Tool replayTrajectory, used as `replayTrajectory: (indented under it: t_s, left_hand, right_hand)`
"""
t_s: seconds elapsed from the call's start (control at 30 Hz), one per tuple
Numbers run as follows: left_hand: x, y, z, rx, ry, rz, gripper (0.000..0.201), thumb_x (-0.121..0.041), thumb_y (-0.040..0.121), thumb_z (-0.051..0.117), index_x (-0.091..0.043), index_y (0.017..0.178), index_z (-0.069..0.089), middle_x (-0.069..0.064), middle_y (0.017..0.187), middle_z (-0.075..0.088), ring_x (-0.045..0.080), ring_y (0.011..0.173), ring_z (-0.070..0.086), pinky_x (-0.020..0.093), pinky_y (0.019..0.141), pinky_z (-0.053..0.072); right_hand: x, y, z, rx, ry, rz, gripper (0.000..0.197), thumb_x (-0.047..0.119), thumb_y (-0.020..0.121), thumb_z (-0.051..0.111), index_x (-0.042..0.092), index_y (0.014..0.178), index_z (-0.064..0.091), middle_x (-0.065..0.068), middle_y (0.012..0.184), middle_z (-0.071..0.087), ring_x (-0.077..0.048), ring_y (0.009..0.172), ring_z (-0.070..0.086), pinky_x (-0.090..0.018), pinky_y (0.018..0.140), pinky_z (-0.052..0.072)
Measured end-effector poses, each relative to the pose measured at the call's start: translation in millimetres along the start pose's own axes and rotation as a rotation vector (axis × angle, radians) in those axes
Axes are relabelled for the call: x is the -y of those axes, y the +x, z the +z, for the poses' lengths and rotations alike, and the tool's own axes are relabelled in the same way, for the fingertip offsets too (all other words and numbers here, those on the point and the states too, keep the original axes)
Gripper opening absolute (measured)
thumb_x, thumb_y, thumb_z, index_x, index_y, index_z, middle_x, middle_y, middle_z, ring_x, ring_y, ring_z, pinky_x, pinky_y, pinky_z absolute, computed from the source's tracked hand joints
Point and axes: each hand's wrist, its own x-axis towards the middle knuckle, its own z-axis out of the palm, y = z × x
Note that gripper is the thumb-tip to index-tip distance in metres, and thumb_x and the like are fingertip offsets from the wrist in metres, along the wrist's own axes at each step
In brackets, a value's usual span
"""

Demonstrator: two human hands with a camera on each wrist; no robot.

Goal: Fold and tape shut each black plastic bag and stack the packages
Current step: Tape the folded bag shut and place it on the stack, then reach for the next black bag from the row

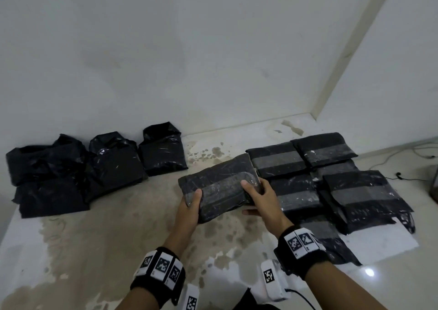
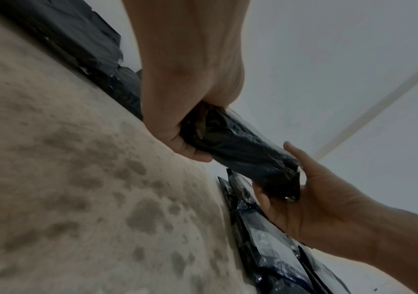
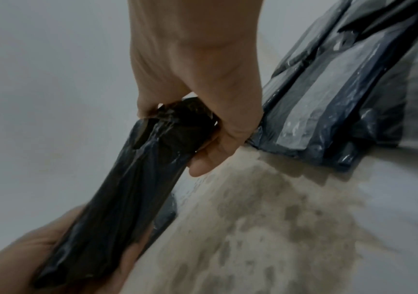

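Note:
A flat black taped package [image 1: 219,186] hangs above the stained floor [image 1: 118,233], held between both hands. My left hand [image 1: 189,209] grips its near left end, thumb on top. My right hand [image 1: 258,198] grips its right end, thumb on top and fingers beneath. In the left wrist view the package [image 2: 240,155] runs from my left hand [image 2: 190,127] to my right hand [image 2: 311,195]. In the right wrist view my right hand [image 3: 203,111] clasps the package's end [image 3: 152,179]. Several taped packages [image 1: 331,181] lie stacked at the right. Several untaped black bags [image 1: 83,167] sit at the left.
A white wall [image 1: 189,48] rises just behind the bags, meeting a corner at the right. A white sheet [image 1: 379,243] lies under the taped pile. Cables [image 1: 407,165] trail on the floor at far right. Bare floor lies between the two groups.

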Motion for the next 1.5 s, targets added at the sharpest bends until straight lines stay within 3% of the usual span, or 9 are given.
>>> replayTrajectory:
  t_s: [0.17, 0.33, 0.47, 0.53, 0.73, 0.83, 0.97, 1.1, 1.5]
  left_hand:
    - [13.1, -13.2, 19.6, 0.222, 0.217, 0.05, 0.044, -0.051, 0.101, 0.044, -0.028, 0.138, 0.048, -0.008, 0.126, 0.06, 0.003, 0.107, 0.061, 0.015, 0.082, 0.048]
    - [53.0, -4.6, 6.2, 0.254, 0.975, 0.275, 0.106, -0.089, 0.081, 0.017, -0.015, 0.154, 0.037, 0.007, 0.163, 0.028, 0.023, 0.149, 0.026, 0.031, 0.118, 0.02]
    - [93.5, -2.4, -13.5, 0.235, 1.298, 0.327, 0.097, -0.08, 0.086, 0.018, -0.02, 0.161, 0.004, 0.004, 0.167, -0.015, 0.024, 0.155, -0.005, 0.038, 0.122, 0.001]
    - [104.0, -1.8, -17.4, 0.176, 1.344, 0.436, 0.102, -0.084, 0.084, 0.009, -0.018, 0.16, 0.017, 0.006, 0.166, -0.005, 0.026, 0.154, 0.004, 0.035, 0.12, 0.003]
    - [102.3, -2.8, -14.4, 0.211, 1.368, 0.345, 0.085, -0.071, 0.088, 0.032, -0.013, 0.147, 0.049, 0.015, 0.157, 0.039, 0.036, 0.139, 0.043, 0.052, 0.101, 0.046]
    - [104.9, -2.2, -17.2, 0.209, 1.314, 0.361, 0.083, -0.068, 0.086, 0.037, -0.017, 0.152, 0.04, 0.012, 0.161, 0.032, 0.031, 0.144, 0.031, 0.052, 0.107, 0.041]
    - [80.5, 6.9, -22.5, 0.158, 1.232, 0.339, 0.071, -0.057, 0.082, 0.036, -0.019, 0.139, 0.052, 0.006, 0.145, 0.053, 0.033, 0.128, 0.055, 0.046, 0.103, 0.045]
    - [35.5, 43.7, -49.6, -0.057, 0.892, 0.246, 0.045, -0.031, 0.099, 0.053, -0.025, 0.144, 0.047, 0.003, 0.148, 0.041, 0.03, 0.134, 0.043, 0.043, 0.111, 0.033]
    - [-76.7, 197.5, -105.0, -0.215, 0.728, 0.271, 0.076, -0.039, 0.099, 0.06, -0.009, 0.158, 0.023, 0.016, 0.163, 0.024, 0.031, 0.151, 0.022, 0.047, 0.121, 0.024]
  right_hand:
    - [-1.7, 0.3, -44.7, -0.102, 0.089, -0.031, 0.035, 0.026, 0.09, 0.076, 0.019, 0.122, 0.063, -0.006, 0.112, 0.075, -0.019, 0.091, 0.075, -0.039, 0.073, 0.062]
    - [8.4, 13.9, -129.3, -0.362, 0.121, -0.077, 0.043, 0.029, 0.09, 0.076, 0.016, 0.128, 0.062, -0.007, 0.121, 0.069, -0.024, 0.103, 0.07, -0.044, 0.08, 0.062]
    - [-0.9, 29.4, -174.0, -0.451, -0.16, -0.01, 0.06, 0.054, 0.083, 0.073, 0.014, 0.126, 0.063, -0.012, 0.122, 0.066, -0.032, 0.109, 0.065, -0.051, 0.09, 0.059]
    - [-8.4, 32.5, -177.7, -0.494, -0.5, -0.038, 0.064, 0.056, 0.088, 0.068, 0.009, 0.133, 0.061, -0.021, 0.13, 0.062, -0.039, 0.121, 0.056, -0.051, 0.104, 0.048]
    - [-18.2, 19.4, -146.9, -0.667, -1.005, -0.303, 0.072, 0.052, 0.091, 0.067, 0.018, 0.15, 0.045, -0.02, 0.149, 0.041, -0.041, 0.138, 0.035, -0.057, 0.111, 0.027]
    - [-23.6, 21.5, -125.7, -0.569, -1.105, -0.443, 0.07, 0.058, 0.09, 0.065, 0.02, 0.147, 0.051, -0.02, 0.148, 0.044, -0.041, 0.139, 0.037, -0.058, 0.112, 0.028]
    - [-33.1, 22.8, -111.6, -0.476, -1.207, -0.452, 0.079, 0.072, 0.085, 0.038, 0.021, 0.143, 0.056, -0.02, 0.148, 0.046, -0.041, 0.142, 0.034, -0.06, 0.115, 0.026]
    - [-37.5, 22.9, -113.5, -0.474, -1.201, -0.433, 0.08, 0.074, 0.085, 0.034, 0.024, 0.146, 0.052, -0.019, 0.152, 0.042, -0.039, 0.145, 0.03, -0.059, 0.116, 0.023]
    - [-42.3, 27.6, -89.5, -0.715, -1.208, -0.547, 0.078, 0.066, 0.082, 0.042, 0.015, 0.136, 0.064, -0.023, 0.143, 0.054, -0.045, 0.135, 0.045, -0.061, 0.112, 0.029]
